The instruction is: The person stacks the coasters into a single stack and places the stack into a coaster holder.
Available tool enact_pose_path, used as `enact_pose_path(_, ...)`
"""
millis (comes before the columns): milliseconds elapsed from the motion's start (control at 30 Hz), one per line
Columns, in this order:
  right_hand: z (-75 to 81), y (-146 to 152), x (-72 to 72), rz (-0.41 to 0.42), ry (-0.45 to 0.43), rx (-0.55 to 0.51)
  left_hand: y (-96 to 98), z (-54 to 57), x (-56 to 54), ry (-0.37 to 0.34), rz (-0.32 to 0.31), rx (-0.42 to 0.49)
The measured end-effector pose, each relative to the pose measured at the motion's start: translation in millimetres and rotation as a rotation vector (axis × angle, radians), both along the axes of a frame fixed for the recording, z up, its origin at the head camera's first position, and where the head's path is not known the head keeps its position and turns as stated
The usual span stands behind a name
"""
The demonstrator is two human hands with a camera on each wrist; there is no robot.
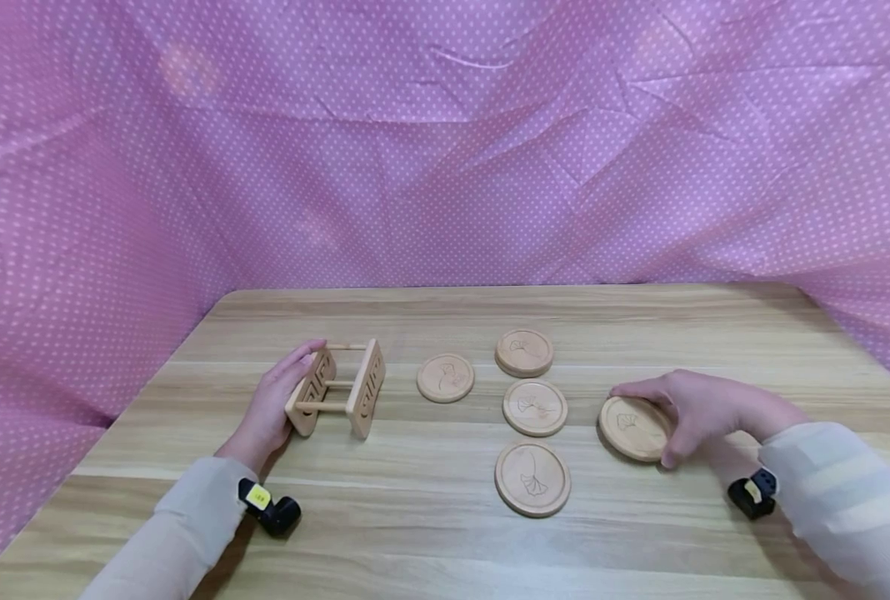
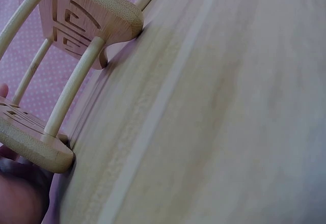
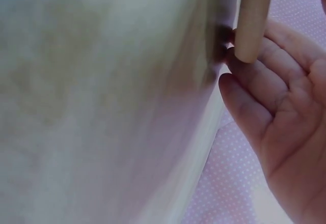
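Note:
On the left of the table, my left hand (image 1: 268,412) holds the outer side panel of a small wooden coaster rack (image 1: 367,390). The rack has two cut-out panels joined by round dowels (image 2: 76,86) and stands on the tabletop. At the right, my right hand (image 1: 707,410) pinches a round wooden coaster (image 1: 632,429) between thumb and fingers. A leaf is engraved on its face. Seen from the right wrist, the coaster's edge (image 3: 252,20) is close over the table, with fingertips (image 3: 239,89) at its underside.
Between the hands lie more round engraved coasters: one (image 1: 445,378) near the rack, and a column with a far one (image 1: 523,352), a middle one (image 1: 535,407) and a near one (image 1: 532,479). Pink dotted cloth (image 1: 445,167) hangs behind the wooden table (image 1: 385,533).

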State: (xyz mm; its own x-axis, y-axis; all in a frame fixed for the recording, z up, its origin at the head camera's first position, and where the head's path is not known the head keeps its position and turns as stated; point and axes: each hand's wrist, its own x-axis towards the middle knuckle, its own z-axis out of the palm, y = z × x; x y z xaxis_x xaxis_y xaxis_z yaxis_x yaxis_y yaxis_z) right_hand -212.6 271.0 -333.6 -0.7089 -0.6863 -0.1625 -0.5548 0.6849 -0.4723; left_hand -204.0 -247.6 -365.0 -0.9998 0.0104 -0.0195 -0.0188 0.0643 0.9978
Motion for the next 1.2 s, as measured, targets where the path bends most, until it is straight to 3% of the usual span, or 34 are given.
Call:
enact_pose_path(433, 7.5, -1.3, -7.8, -0.052, -0.047, -0.021, -1.0, 0.4, -1.4, -0.001, -0.004, -0.017)
enact_pose_path(833, 9.9, -11.6, -16.3, -0.017, 0.043, -0.006, -1.7, 1.2, -0.4, -0.003, -0.006, -0.013)
enact_pose_path(1200, 9.2, -22.8, -28.7, -0.023, 0.042, -0.024, -1.1, 0.7, 0.5, -0.002, 0.004, -0.010)
